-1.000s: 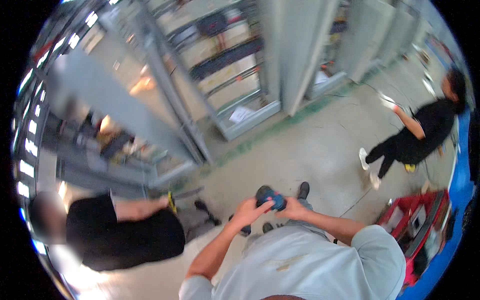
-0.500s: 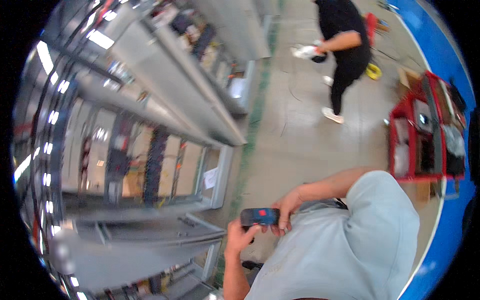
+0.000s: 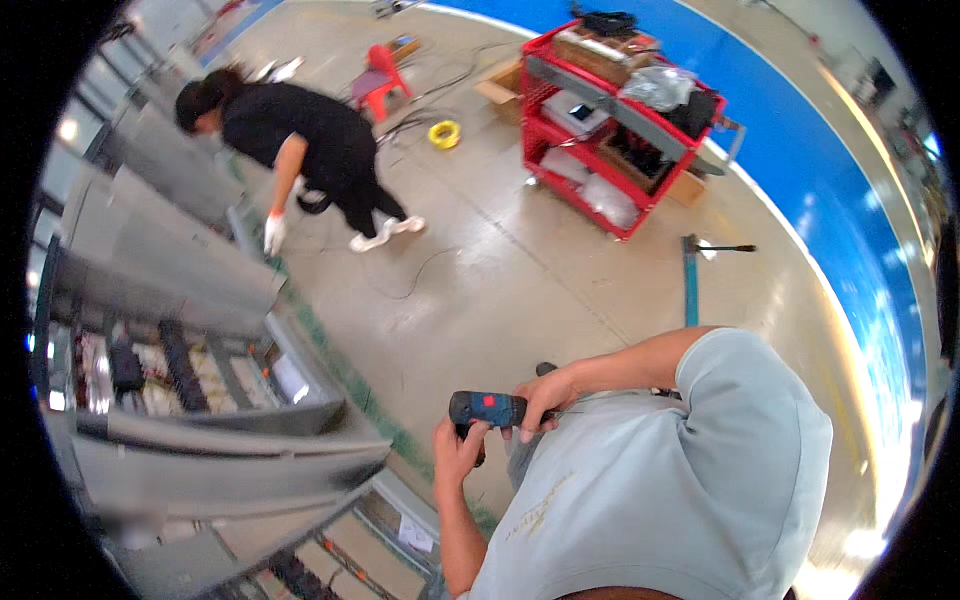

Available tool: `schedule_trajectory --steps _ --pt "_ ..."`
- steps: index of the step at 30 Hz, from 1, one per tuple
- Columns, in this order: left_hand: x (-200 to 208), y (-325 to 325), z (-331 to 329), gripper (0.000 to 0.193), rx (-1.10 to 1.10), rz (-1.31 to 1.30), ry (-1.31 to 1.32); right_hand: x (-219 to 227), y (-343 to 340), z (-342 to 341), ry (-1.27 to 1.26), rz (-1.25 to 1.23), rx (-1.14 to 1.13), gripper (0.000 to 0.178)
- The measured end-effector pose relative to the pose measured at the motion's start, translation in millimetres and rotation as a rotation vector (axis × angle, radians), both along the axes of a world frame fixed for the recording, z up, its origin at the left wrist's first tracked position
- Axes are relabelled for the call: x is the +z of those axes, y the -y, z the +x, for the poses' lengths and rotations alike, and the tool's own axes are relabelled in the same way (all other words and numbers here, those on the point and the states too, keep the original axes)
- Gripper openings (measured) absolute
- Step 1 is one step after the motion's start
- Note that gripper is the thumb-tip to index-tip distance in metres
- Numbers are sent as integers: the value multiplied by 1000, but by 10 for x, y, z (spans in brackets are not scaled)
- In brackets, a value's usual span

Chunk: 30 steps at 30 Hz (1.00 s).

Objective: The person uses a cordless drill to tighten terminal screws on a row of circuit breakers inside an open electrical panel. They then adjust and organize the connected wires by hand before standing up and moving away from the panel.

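A blue-and-black cordless drill [image 3: 487, 408] is held in front of my waist, its body lying sideways. My left hand [image 3: 457, 452] is wrapped round it from below, near the black left end. At its right end, my right hand [image 3: 541, 404] is closed with the fingers curled against it. Those fingers hide the tip of the drill, so I cannot see whether a bit is fitted. Part of the black grip shows beside the left hand.
Open grey cabinets [image 3: 200, 430] with wired components line the left. A co-worker in black [image 3: 310, 135] leans toward them, wearing a white glove. A red cart [image 3: 612, 130] with boxes and bags stands beyond, near yellow tape [image 3: 444, 134], a red stool [image 3: 383, 85] and a teal-handled tool [image 3: 691, 280].
My view has swung to the right, bringing the red cart nearer the middle. The co-worker now bends toward the cabinets with an arm lowered. Both my hands stay on the drill.
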<state>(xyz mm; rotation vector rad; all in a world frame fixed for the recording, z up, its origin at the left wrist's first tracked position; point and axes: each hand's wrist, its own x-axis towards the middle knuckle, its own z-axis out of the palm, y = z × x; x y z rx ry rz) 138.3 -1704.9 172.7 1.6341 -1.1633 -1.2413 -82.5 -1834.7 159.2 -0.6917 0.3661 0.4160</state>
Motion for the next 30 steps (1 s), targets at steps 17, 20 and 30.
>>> schedule_trajectory --steps 17,20,30 --pt "745 3898 -2785 45 -1011 -453 367 -44 1304 -2362 310 3 -1213 18" --pt "714 4665 -3762 49 -1063 -543 496 -184 1931 -2964 400 101 -1389 20" --pt "63 6516 -6211 59 -1171 -691 516 -726 3616 -4806 611 210 -1716 14"
